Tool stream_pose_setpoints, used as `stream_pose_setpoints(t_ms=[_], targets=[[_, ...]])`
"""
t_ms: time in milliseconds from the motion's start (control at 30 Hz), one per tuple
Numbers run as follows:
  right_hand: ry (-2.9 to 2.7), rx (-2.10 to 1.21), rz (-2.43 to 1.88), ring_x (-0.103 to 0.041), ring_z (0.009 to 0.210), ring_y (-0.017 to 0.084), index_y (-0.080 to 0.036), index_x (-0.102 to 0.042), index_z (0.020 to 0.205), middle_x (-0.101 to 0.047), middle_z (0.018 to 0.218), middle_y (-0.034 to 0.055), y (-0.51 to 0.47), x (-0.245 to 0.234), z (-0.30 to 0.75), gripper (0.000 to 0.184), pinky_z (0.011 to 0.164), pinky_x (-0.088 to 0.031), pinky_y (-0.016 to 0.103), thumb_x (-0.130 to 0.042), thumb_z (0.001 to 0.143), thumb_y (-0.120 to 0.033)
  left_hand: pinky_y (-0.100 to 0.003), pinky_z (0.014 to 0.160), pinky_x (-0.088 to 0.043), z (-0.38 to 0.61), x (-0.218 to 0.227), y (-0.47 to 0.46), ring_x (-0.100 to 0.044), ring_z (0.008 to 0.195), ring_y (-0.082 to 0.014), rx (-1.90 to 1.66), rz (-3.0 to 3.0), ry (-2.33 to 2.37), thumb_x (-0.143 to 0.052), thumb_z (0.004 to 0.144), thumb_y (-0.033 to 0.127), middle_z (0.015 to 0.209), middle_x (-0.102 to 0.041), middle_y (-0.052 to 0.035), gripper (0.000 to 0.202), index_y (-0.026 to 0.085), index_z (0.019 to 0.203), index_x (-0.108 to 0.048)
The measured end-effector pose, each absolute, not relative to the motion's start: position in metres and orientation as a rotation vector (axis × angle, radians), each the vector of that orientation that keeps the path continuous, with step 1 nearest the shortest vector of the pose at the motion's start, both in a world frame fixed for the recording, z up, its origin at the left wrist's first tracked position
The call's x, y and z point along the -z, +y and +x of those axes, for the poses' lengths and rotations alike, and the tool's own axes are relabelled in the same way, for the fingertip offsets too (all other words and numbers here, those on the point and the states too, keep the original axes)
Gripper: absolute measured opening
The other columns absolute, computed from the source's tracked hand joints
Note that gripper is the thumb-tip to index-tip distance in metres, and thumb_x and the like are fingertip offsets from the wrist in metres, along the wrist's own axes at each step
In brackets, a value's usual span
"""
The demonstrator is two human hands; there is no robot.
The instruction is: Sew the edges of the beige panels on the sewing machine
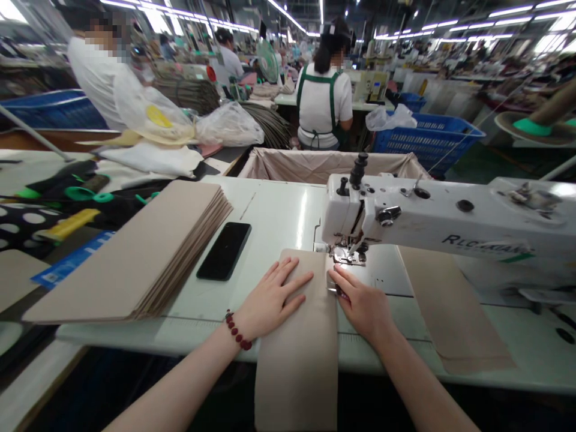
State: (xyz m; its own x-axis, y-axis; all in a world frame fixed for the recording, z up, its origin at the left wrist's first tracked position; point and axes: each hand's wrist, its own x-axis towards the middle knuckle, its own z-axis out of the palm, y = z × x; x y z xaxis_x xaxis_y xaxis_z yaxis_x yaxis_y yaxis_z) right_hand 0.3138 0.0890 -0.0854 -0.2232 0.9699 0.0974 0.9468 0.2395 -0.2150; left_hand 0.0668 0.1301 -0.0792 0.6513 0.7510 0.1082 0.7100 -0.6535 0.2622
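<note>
A long beige fabric strip (299, 354) lies on the white sewing table (274, 222) and hangs over its front edge. My left hand (270, 297) rests flat on the strip, fingers spread, a red bead bracelet on the wrist. My right hand (362, 303) presses the strip's right edge just in front of the presser foot (348, 257) of the white sewing machine (450, 225); its fingers are bent and pinched at the edge, next to a small metal piece.
A thick stack of beige pieces (135, 252) lies left, a black phone (224, 250) beside it. Another beige strip (454, 312) lies right under the machine arm. A cloth-lined bin (324, 163) stands behind the table. Other workers stand at the back, near blue crates (427, 141).
</note>
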Motion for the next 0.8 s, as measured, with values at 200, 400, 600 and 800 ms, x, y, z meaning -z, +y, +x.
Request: stream_pose_setpoints(t_ms=[200, 400, 600, 800], targets=[[-2.282, -0.158, -1.806, -0.066, 0.096, 0.018, -0.037, -0.038, 0.143, -0.041, 0.148, -0.0044, 0.0896, 0.0847, 0.3127, 0.058, 0.075, -0.057, 0.031, -0.045, 0.087, -0.02, -0.048, 0.117, -0.02, 0.0674, 0.0764, 0.1311, -0.023, 0.142, -0.0276, -0.322, 2.664, 1.199, -0.043, 0.098, 0.042, 0.157, -0.02, -0.0019, 0.047, 0.034, 0.144, -0.04], [-2.287, -0.142, -1.824, -0.066, 0.098, 0.019, -0.037, -0.037, 0.143, -0.042, 0.148, -0.0044, 0.0897, 0.0848, 0.3114, 0.058, 0.072, -0.058, 0.032, -0.045, 0.088, -0.021, -0.048, 0.116, -0.02, 0.0682, 0.0766, 0.1319, -0.022, 0.143, -0.0275, -0.329, 2.648, 1.211, -0.043, 0.098, 0.042, 0.157, -0.02, -0.0012, 0.046, 0.034, 0.143, -0.041], [-2.265, -0.158, -1.806, -0.063, 0.105, 0.018, -0.037, -0.038, 0.143, -0.041, 0.148, -0.0055, 0.0902, 0.0845, 0.311, 0.059, 0.076, -0.057, 0.031, -0.045, 0.087, -0.017, -0.048, 0.117, -0.02, 0.0649, 0.0757, 0.133, -0.022, 0.143, -0.0265, -0.32, 2.614, 1.199, -0.04, 0.099, 0.042, 0.157, -0.021, -0.0022, 0.047, 0.033, 0.145, -0.038], [-2.26, -0.152, -1.781, -0.064, 0.104, 0.019, -0.036, -0.037, 0.143, -0.043, 0.146, -0.0044, 0.0894, 0.0852, 0.3105, 0.06, 0.079, -0.057, 0.031, -0.045, 0.087, -0.015, -0.048, 0.117, -0.019, 0.0626, 0.0734, 0.1332, -0.022, 0.143, -0.0255, -0.334, 2.586, 1.186, -0.039, 0.099, 0.043, 0.156, -0.024, -0.0016, 0.046, 0.034, 0.144, -0.04]])
